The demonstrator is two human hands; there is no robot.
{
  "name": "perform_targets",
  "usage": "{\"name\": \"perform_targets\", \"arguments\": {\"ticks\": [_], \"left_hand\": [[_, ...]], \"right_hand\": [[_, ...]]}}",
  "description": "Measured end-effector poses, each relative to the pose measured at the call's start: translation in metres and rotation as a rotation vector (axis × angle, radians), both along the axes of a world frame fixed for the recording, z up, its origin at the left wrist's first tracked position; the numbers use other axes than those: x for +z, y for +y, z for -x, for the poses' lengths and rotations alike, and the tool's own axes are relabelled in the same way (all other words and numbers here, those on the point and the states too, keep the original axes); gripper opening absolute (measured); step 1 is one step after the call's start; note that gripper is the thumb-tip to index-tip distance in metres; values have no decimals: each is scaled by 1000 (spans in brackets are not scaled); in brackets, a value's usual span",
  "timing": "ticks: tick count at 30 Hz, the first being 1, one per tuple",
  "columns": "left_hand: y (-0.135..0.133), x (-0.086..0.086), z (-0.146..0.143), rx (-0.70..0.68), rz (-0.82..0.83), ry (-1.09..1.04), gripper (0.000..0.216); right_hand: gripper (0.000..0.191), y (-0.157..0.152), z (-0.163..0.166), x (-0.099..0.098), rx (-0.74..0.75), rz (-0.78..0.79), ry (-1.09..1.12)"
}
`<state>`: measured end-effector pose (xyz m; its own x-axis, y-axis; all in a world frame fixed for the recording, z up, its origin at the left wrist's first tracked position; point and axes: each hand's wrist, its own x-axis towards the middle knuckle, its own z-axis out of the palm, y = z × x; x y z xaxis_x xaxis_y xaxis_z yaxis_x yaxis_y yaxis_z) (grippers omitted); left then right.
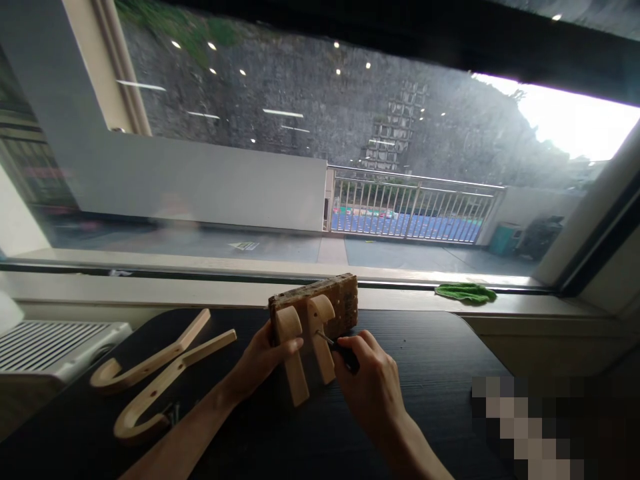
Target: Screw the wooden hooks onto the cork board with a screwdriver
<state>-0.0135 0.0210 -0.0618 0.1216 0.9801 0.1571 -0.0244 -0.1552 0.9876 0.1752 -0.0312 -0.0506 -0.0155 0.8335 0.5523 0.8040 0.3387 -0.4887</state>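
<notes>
My left hand (264, 357) is wrapped round a brown wooden block (346, 301), its thumb lying on a pale wooden leg (295, 373) on the block's near face. Beside that leg, a second pale wooden leg (325, 363) with a rounded top and small holes sits against the same face. My right hand (373, 380) is closed on a screwdriver (349, 357) with a black handle. The screwdriver's metal shaft points up and left, its tip at the second leg, around a hole. Whether a screw sits under the tip I cannot make out.
On the dark table (430, 353), two hooked pale wooden pieces lie at left, a farther one (150, 363) and a nearer one (150, 395). Several screws (173, 413) lie near them. A green cloth (466, 292) rests on the windowsill (400, 300). A white slatted unit (60, 343) stands at left.
</notes>
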Motion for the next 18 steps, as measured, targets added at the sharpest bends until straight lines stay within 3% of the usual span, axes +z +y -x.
{"name": "perform_targets", "arguments": {"ticks": [8, 12, 18], "left_hand": [[2, -5, 2, -31, 36, -19, 45], [4, -7, 4, -27, 36, -7, 45], [6, -8, 5, -17, 48, -10, 44]], "right_hand": [[13, 1, -6, 3, 25, 129, 185], [25, -3, -8, 8, 32, 119, 57], [26, -1, -10, 5, 125, -31, -172]]}}
